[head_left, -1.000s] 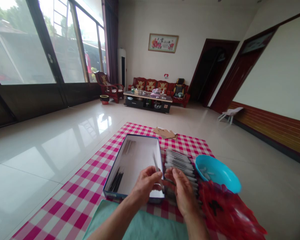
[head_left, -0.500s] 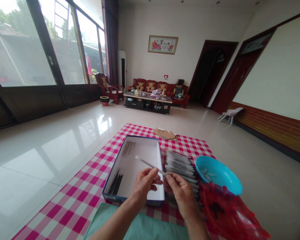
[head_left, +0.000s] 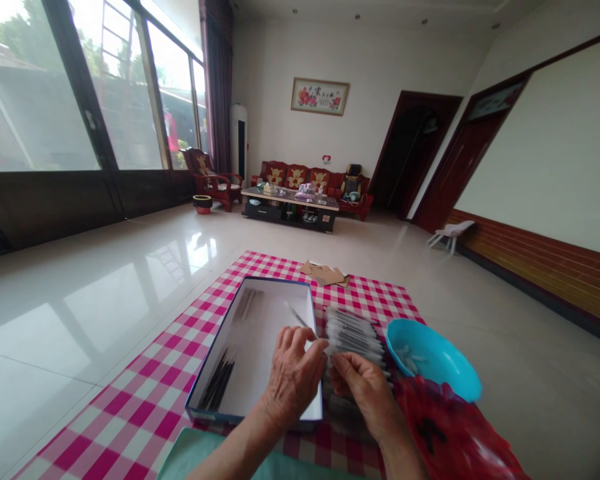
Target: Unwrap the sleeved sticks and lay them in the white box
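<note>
A slim translucent pen (head_left: pixel 296 313) slants up and left out of my hands, above the shallow white-lined box (head_left: pixel 265 360). My left hand (head_left: pixel 295 373) is closed around it, thumb and fingers bent together, back of the hand toward me. Close by on the right, my right hand (head_left: pixel 363 387) is pinched at the pen's near end; its fingertips partly hide what they grip. Beneath and beyond my right hand lies a row of similar pens (head_left: pixel 355 337). Dark slender sticks (head_left: pixel 219 381) lie in the box's near left corner, and more thin pieces (head_left: pixel 249 305) at its far end.
A blue bowl (head_left: pixel 450 353) with small pale pieces stands at the right, beside a red plastic bag (head_left: pixel 460 433). Torn cardboard (head_left: pixel 325 273) lies at the far edge of the checked cloth (head_left: pixel 145 373). Green fabric (head_left: pixel 195 453) is nearest me.
My left hand has turned over so its back shows, its fingers now curled at the pen's near part. The pen has swung steeper. The view has shifted slightly.
</note>
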Action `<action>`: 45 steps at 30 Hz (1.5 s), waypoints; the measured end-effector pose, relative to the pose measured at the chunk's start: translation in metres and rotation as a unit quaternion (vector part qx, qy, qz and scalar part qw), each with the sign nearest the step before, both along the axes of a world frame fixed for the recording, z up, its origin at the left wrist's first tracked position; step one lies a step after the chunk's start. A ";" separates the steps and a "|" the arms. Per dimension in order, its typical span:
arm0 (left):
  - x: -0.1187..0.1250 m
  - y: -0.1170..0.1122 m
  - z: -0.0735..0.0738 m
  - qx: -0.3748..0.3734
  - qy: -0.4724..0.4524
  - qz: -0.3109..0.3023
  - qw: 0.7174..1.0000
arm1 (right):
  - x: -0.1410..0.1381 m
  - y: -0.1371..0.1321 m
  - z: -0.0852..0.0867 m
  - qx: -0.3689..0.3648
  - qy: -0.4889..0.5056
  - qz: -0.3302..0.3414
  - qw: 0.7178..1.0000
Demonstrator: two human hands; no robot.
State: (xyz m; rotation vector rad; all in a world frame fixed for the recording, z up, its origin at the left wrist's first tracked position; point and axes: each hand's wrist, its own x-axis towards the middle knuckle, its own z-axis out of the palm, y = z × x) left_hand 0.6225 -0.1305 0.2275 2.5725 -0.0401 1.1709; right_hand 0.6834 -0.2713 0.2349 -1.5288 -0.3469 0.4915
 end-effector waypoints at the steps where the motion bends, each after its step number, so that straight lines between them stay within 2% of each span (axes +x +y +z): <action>1: 0.001 0.001 0.000 0.010 0.000 -0.003 1.000 | 0.001 -0.001 -0.001 -0.002 -0.001 0.009 1.000; 6: 0.002 0.003 -0.001 0.038 0.062 -0.053 0.996 | 0.004 -0.004 -0.006 -0.005 -0.004 -0.002 1.000; 12: -0.009 -0.001 0.000 -0.013 0.108 -0.037 0.993 | -0.005 0.005 0.001 0.003 -0.047 -0.035 0.998; 17: -0.017 -0.002 0.005 -0.010 0.116 -0.044 0.992 | -0.012 0.007 0.012 -0.003 -0.097 -0.051 0.994; 23: -0.020 0.000 0.012 -0.054 0.178 -0.059 0.981 | -0.008 0.001 0.008 0.015 -0.095 -0.026 0.995; 28: -0.021 0.003 0.016 -0.125 0.181 -0.075 0.973 | -0.008 0.000 0.011 0.010 -0.131 0.005 0.991; 36: -0.021 0.007 0.020 -0.105 0.177 -0.066 0.976 | -0.017 0.010 0.016 0.037 -0.061 -0.001 0.997; 41: -0.023 0.006 0.020 -0.099 0.186 -0.064 0.975 | -0.017 0.012 0.013 -0.017 -0.105 -0.054 0.993; 45: -0.025 0.009 0.025 -0.128 0.195 -0.102 0.967 | -0.016 0.008 0.009 0.000 -0.107 -0.040 0.993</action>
